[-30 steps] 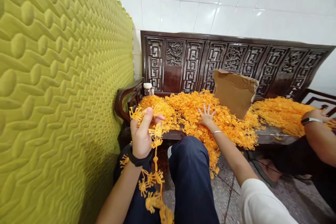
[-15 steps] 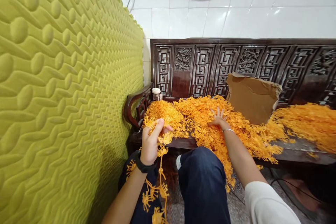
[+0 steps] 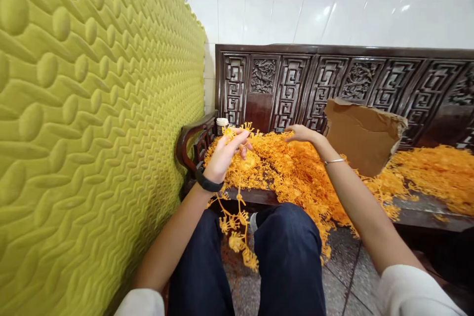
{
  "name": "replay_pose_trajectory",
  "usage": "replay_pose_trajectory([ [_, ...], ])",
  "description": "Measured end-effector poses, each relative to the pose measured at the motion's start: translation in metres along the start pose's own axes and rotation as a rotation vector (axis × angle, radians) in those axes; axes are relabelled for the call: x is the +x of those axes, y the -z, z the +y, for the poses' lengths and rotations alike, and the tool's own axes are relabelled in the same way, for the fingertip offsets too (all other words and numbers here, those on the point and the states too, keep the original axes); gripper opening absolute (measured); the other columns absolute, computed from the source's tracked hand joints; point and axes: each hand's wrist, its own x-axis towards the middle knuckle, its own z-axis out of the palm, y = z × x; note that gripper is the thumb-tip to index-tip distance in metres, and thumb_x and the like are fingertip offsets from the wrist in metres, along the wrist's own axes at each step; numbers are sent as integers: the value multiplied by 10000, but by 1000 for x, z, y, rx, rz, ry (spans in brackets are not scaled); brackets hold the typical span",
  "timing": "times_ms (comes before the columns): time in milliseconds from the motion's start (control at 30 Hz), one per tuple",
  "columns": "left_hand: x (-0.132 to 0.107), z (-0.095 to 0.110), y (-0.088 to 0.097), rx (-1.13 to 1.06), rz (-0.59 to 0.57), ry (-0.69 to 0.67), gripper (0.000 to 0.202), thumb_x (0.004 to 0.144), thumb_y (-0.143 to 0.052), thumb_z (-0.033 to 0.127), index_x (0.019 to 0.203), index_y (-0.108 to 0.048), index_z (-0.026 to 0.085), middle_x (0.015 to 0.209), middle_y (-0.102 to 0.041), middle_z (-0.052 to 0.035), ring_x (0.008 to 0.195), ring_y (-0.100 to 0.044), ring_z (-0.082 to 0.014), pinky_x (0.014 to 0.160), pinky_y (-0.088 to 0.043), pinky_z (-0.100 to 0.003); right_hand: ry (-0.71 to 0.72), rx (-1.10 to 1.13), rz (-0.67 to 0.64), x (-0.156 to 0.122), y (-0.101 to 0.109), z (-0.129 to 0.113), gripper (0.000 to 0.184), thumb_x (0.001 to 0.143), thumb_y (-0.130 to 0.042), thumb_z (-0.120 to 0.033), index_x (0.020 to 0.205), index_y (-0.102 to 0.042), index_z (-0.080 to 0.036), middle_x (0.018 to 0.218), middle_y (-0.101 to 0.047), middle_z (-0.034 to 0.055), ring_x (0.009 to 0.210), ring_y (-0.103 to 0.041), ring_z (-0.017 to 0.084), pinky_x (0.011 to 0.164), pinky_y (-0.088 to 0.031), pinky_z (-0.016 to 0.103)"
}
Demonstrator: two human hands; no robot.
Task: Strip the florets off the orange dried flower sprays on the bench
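My right hand [image 3: 301,133] has just come out of its splay: fingers loosely bent over the orange heap [image 3: 296,160], nothing visible in them, so it looks free. My left hand [image 3: 223,158] has risen, lightly pinching the frilly orange flower strand [image 3: 236,241] dangling in clusters below it.

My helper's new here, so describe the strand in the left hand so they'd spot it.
Find the carved dark-wood bench beside the yellow textured panel. At that end, the left hand holds the orange tufted strand. Unlike the heap, it dangles between the knees.
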Motion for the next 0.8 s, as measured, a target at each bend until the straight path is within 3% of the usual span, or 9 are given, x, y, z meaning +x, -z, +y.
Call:
replay_pose_trajectory([
  [67,5,-3,2,11,-18,44,213,776,-596,369,741,-564,161,630,-593,-11,483,-474,-73,483,-380,-217,218,480,-134,-15,22,-37,485,825,-511,-477,1235,-550,-221,1222,-576,101,1048,-595,254,879,-501,413],
  [133,9,-6,4,13,-21,86,261,797,-566,409,731,-576,157,617,-584,-13,480,-461,-73,481,-372,-220,342,762,-153,-37,40,-73,497,876,-380,-524,1263,-502,-236,1215,-574,97,962,-629,211,834,-522,401],
  [267,15,-13,5,-8,-53,167,357,819,-506,484,704,-594,158,594,-580,-24,481,-464,-80,486,-382,-224,467,734,-179,-74,50,-126,571,741,-632,-473,1248,-494,-247,1026,-641,69,830,-633,181,705,-536,331],
  [333,15,-15,4,-5,-80,167,376,804,-515,504,682,-599,158,586,-581,-26,494,-481,-89,494,-391,-228,477,624,-103,-83,43,-141,512,681,-705,-426,1135,-563,-234,854,-643,37,719,-610,164,630,-513,310],
  [433,15,-17,5,31,-157,149,382,791,-526,508,688,-601,147,609,-601,-36,516,-512,-100,520,-398,-240,419,583,110,-82,27,-149,303,683,-709,-398,889,-594,-207,717,-595,9,628,-565,141,588,-475,302],
  [500,15,-21,9,52,-192,129,322,776,-568,458,763,-608,139,630,-616,-36,530,-528,-104,539,-400,-244,379,679,177,-76,17,-147,295,674,-713,-400,821,-559,-196,720,-585,8,629,-562,136,595,-470,302],
  [600,19,-30,18,89,-150,70,262,735,-636,373,832,-597,132,608,-604,-11,522,-512,-97,537,-386,-238,320,898,158,-62,3,-141,455,575,-776,-395,891,-515,-197,714,-584,-10,642,-576,138,619,-485,304],
  [700,26,-42,29,159,-76,32,263,723,-641,374,762,-593,118,588,-592,-11,517,-491,-92,520,-364,-233,216,1065,125,-46,-14,-137,619,471,-822,-374,962,-492,-192,671,-593,-34,626,-584,134,642,-498,309],
  [800,31,-56,40,210,-27,60,273,726,-633,377,700,-573,112,567,-585,-12,491,-470,-82,511,-349,-231,107,1123,78,-35,-34,-138,529,423,-833,-354,808,-529,-155,632,-582,-27,590,-559,110,627,-477,286],
])
